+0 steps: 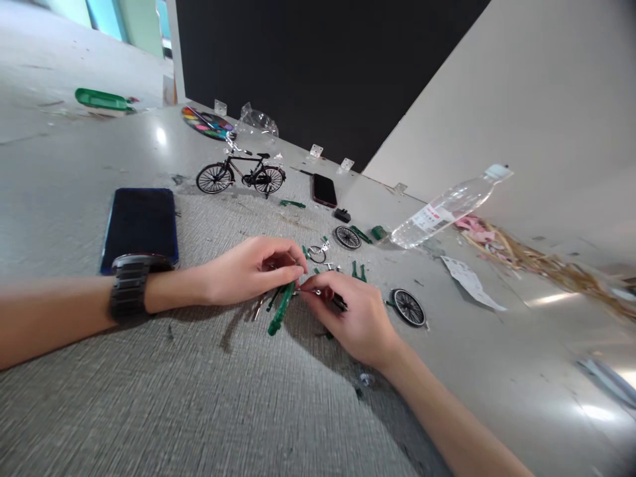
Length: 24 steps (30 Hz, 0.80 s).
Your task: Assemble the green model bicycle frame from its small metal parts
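Note:
My left hand [251, 268], with a dark watch on its wrist, pinches the top of a green model bicycle frame part [281, 310] that slants down onto the table. My right hand [350, 315] meets it from the right, fingers closed on a small dark tool with a thin metal tip [332, 296] touching the green part. Loose green and silver pieces [358, 270] lie just behind the hands. One small spoked wheel [408, 307] rests right of my right hand, another wheel [347, 236] lies further back.
A finished black model bicycle [241, 175] stands at the back. A dark tablet [140, 225] lies left, a phone [324, 190] behind, a lying plastic bottle [450, 207] right, with paper [470, 281], straw-like scraps [527, 255], a paint palette [206, 123] and a green tray [102, 99].

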Available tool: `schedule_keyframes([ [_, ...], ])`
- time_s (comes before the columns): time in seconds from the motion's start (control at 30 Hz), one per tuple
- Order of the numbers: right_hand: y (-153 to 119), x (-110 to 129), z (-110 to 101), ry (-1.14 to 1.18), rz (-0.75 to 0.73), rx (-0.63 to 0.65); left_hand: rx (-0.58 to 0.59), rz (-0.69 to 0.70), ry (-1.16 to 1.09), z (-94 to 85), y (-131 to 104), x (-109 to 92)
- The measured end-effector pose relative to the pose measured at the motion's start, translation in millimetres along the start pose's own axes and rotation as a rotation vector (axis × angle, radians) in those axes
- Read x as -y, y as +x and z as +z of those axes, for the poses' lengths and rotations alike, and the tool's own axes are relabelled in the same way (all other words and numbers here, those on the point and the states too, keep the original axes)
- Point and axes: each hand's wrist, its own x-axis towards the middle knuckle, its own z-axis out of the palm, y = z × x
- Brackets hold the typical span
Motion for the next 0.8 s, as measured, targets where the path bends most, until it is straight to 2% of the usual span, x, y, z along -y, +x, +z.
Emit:
schedule_keyframes([
  [0.37,-3.8,12.5,-0.4,-0.042,-0.092,-0.261,0.040,0.028,-0.153,-1.5,-0.9,7.5],
  [0.63,-5.2,14.0,-0.7,0.022,-0.116,-0.261,0.006,-0.051,-0.241,-1.7,0.4,9.6],
  [0.8,-5.8,14.9,-3.4,0.079,-0.118,-0.199,-0.037,-0.072,-0.271,-1.5,0.3,8.4],
])
